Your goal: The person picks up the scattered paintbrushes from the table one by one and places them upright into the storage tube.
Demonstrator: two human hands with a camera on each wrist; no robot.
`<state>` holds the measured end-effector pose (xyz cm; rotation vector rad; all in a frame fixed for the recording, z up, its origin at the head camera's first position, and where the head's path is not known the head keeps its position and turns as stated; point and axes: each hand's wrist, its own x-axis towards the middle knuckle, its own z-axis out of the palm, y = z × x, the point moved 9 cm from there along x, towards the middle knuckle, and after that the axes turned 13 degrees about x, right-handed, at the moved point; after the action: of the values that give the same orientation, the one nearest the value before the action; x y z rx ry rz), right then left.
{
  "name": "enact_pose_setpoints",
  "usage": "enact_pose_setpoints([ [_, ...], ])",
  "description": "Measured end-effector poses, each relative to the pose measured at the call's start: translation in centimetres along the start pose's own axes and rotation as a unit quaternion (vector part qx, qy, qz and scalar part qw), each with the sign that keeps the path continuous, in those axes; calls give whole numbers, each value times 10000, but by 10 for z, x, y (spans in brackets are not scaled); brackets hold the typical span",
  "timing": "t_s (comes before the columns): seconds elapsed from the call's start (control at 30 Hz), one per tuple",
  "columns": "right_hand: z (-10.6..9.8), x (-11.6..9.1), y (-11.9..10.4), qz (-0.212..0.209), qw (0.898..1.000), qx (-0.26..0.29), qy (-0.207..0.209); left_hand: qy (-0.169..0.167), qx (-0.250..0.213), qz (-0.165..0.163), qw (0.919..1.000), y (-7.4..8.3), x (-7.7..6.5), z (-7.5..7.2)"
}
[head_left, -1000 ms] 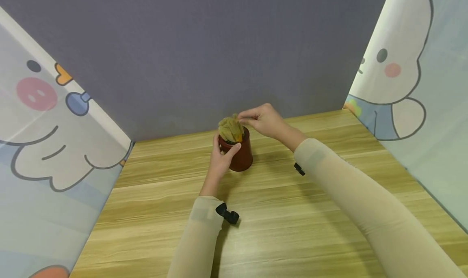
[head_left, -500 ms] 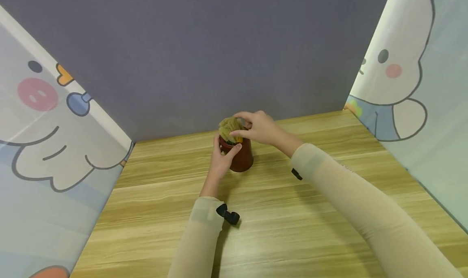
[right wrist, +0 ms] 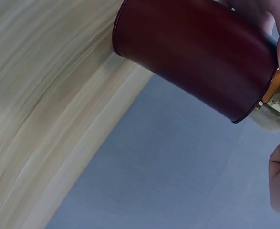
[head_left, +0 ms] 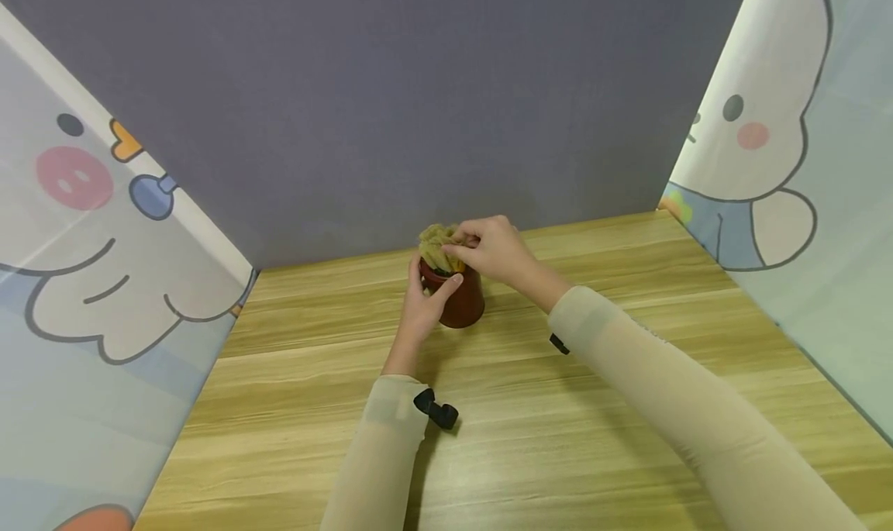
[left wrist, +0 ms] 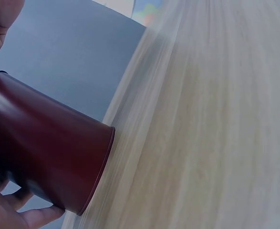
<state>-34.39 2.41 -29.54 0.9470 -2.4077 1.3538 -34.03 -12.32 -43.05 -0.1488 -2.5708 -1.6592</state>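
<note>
A dark red cylindrical pot (head_left: 466,302) stands upright on the table near its back edge. Out of its top rise tan, bushy bristles of paintbrushes (head_left: 434,253); the right wrist view shows a metal ferrule and an orange part (right wrist: 273,88) at the rim. My left hand (head_left: 421,306) grips the pot's near left side, its thumb at the rim. In the left wrist view its fingers (left wrist: 42,216) lie along the wall. Over the pot's right side, my right hand (head_left: 498,252) pinches the bristle end of a paintbrush with thumb and fingers. Handles inside the pot are hidden.
The wood-grain table (head_left: 530,438) extends around the pot. A grey panel (head_left: 418,112) rises right behind it. Printed cartoon curtains (head_left: 132,298) hang at both sides. Each sleeve carries a black strap (head_left: 436,409) at the wrist.
My right hand first pinches at the bristle tips, then spreads its fingers around them, and now closes on them slightly lower. My left hand and the pot have stayed in place.
</note>
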Motion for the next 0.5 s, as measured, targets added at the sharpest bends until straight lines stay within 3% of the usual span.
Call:
enact_pose_setpoints([
  [0.13,1,-2,-2,61,9997,27,229,9,-33,-14,10000,0,0,0],
  [0.5,8,-8,-2,136,9994,284,130,-22,122,-291,9995,-3,-2,-1],
])
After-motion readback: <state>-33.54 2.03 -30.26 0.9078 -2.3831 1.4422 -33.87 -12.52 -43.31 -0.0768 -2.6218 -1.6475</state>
